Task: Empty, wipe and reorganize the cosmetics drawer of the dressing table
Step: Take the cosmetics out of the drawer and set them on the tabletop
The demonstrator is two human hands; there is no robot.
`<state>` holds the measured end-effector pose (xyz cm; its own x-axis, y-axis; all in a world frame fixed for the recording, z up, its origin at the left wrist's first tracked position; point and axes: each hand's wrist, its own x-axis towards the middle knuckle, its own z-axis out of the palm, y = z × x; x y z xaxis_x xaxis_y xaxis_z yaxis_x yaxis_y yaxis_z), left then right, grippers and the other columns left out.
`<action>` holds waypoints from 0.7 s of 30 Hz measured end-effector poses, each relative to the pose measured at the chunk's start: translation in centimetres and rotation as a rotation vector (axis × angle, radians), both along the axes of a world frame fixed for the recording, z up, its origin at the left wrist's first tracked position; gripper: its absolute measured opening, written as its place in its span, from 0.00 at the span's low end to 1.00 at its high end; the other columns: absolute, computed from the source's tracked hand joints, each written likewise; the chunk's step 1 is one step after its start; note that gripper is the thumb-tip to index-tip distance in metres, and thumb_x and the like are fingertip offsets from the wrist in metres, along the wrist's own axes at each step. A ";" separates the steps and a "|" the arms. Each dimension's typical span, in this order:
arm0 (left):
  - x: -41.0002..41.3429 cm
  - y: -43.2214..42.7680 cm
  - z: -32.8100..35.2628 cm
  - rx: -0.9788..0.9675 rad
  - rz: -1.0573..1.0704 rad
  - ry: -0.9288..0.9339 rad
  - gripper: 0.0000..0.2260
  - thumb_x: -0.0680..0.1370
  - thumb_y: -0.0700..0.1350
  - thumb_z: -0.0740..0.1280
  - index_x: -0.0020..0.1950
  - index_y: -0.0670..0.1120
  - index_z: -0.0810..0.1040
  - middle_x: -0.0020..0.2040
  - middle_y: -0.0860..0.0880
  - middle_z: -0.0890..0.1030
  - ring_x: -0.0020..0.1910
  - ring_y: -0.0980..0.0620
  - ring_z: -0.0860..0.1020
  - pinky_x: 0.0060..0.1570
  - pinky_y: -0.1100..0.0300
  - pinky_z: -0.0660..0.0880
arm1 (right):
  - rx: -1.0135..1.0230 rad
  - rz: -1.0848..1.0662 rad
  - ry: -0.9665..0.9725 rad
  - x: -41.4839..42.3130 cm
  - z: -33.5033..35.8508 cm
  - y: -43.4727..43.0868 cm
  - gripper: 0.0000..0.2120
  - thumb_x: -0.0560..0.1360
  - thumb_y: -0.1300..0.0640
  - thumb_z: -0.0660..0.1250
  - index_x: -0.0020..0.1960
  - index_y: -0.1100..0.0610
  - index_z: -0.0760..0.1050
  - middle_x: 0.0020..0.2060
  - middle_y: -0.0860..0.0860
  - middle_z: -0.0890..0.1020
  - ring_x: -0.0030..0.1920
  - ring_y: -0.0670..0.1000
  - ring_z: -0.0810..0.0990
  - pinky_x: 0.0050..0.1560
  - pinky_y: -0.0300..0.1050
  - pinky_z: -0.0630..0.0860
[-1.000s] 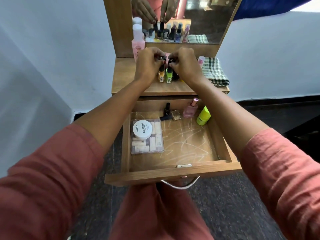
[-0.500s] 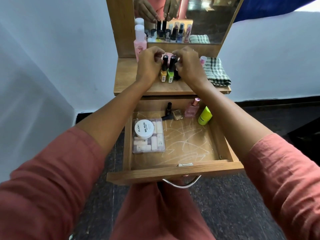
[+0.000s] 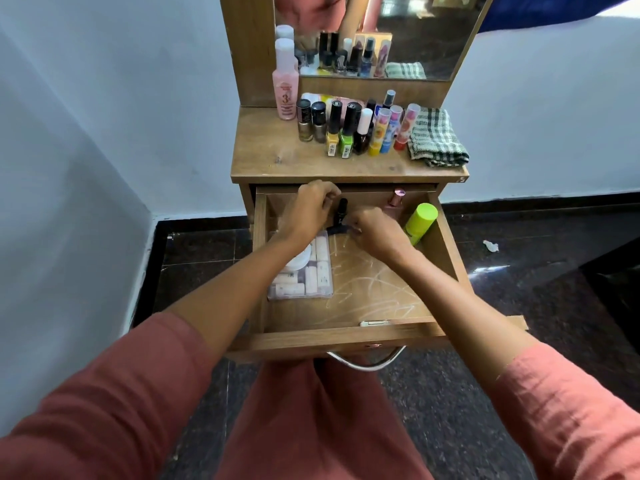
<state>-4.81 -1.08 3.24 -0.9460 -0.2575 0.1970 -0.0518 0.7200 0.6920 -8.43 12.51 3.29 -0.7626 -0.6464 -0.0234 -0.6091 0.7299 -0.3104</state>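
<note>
The tabletop (image 3: 273, 157) carries a row of bottles (image 3: 349, 129) and a checked cloth (image 3: 436, 136), likely parked there so the open drawer (image 3: 346, 337) below can be cleared. A clear box (image 3: 320, 275) lies at its left. At its back the left hand (image 3: 308, 211) is curled, its hold hidden; the right hand (image 3: 375, 232) pinches a small dark piece (image 3: 337, 231) beside an upright black bottle (image 3: 342, 211).

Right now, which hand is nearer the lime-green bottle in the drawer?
Right. The right hand is just left of the lime-green bottle, not touching it. The left hand is farther left, on the far side of the upright black bottle.
</note>
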 end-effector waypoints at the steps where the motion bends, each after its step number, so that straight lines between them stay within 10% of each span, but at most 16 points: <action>1: -0.1 0.0 -0.3 -0.039 -0.032 -0.014 0.13 0.75 0.32 0.60 0.56 0.42 0.78 0.55 0.43 0.80 0.52 0.47 0.79 0.51 0.54 0.76 | 0.015 0.022 -0.012 0.0 -0.7 0.0 0.14 0.73 0.65 0.61 0.56 0.59 0.77 0.55 0.58 0.80 0.57 0.60 0.77 0.51 0.53 0.75; 12: -2.2 -0.2 -1.9 -0.293 -0.247 -0.079 0.18 0.77 0.33 0.58 0.65 0.44 0.73 0.65 0.45 0.73 0.63 0.48 0.72 0.60 0.58 0.69 | 0.194 0.190 0.150 -1.0 -4.0 -1.3 0.15 0.77 0.64 0.57 0.63 0.63 0.72 0.58 0.61 0.78 0.59 0.60 0.76 0.59 0.50 0.71; 17: -2.2 -0.3 -2.4 -0.319 -0.267 -0.104 0.14 0.78 0.36 0.60 0.63 0.42 0.75 0.62 0.44 0.73 0.61 0.47 0.72 0.55 0.51 0.73 | 0.246 0.265 0.278 -0.9 -4.1 -0.9 0.14 0.54 0.64 0.79 0.38 0.62 0.82 0.32 0.56 0.84 0.32 0.56 0.83 0.29 0.41 0.78; 21: -2.2 0.4 -2.5 -0.391 -0.212 -0.091 0.15 0.77 0.35 0.62 0.64 0.40 0.73 0.61 0.43 0.72 0.60 0.45 0.70 0.55 0.48 0.74 | 0.245 0.364 0.302 -0.6 -3.2 0.6 0.02 0.61 0.63 0.71 0.33 0.57 0.82 0.31 0.52 0.83 0.32 0.53 0.82 0.25 0.37 0.74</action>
